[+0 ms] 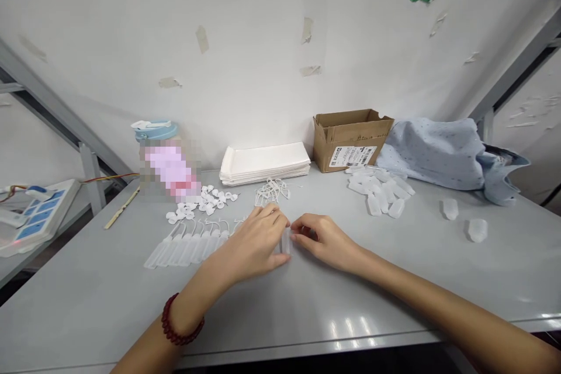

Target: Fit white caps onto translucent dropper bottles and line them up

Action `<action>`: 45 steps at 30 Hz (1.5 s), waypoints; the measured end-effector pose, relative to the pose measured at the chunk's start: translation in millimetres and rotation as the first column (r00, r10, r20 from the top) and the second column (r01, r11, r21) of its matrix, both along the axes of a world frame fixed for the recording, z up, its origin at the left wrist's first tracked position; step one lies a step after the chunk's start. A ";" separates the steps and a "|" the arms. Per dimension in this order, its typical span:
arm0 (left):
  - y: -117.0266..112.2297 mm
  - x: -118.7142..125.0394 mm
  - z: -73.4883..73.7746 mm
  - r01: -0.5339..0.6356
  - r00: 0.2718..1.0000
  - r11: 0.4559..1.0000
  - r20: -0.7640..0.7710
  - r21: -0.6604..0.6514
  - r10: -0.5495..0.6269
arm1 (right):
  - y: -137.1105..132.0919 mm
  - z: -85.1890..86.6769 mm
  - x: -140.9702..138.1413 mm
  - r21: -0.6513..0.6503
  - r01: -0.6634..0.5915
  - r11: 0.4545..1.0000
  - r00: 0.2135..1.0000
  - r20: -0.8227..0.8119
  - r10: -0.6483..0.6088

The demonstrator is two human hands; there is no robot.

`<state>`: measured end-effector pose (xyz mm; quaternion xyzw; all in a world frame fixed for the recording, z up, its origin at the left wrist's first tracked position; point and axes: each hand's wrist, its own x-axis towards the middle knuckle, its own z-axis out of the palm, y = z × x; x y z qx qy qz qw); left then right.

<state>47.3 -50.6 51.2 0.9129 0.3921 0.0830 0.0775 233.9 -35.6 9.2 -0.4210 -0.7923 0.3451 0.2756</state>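
Note:
My left hand is closed on a small translucent plastic sleeve, which stands between its thumb and fingers near the middle of the table. From the right, my right hand meets the upper part of the same sleeve with bent fingers and thumb pinched together; what lies exactly between them is too small to make out. Beside my left hand is a row of translucent sleeves with white cords, partly covered by that hand. Just beyond both hands lies a tangle of white cords.
White plastic caps are scattered at left, near a blue-lidded container. A white paper stack, cardboard box and blue cloth line the wall. Translucent pieces are heaped at right. A thin stick lies far left.

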 end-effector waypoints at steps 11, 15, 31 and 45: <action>-1.5 -2.3 -2.2 -0.042 0.999 0.999 -0.026 -0.029 0.041 | -3.4 -0.9 -1.1 0.051 -0.029 0.998 0.998 0.051 0.026; -4.0 -0.9 0.6 -0.062 0.996 0.996 -0.067 -0.063 0.057 | -2.8 -2.0 -2.2 0.046 -0.023 0.999 0.998 0.058 0.021; -1.3 -6.4 4.4 -0.109 0.994 0.992 -0.002 -0.060 0.109 | -3.3 -2.1 -1.3 0.074 -0.011 0.997 0.995 0.103 0.003; 51.4 -44.8 -11.6 -0.404 0.903 0.911 0.193 0.084 0.383 | 34.1 41.6 49.5 0.260 0.199 0.945 0.962 0.132 -0.239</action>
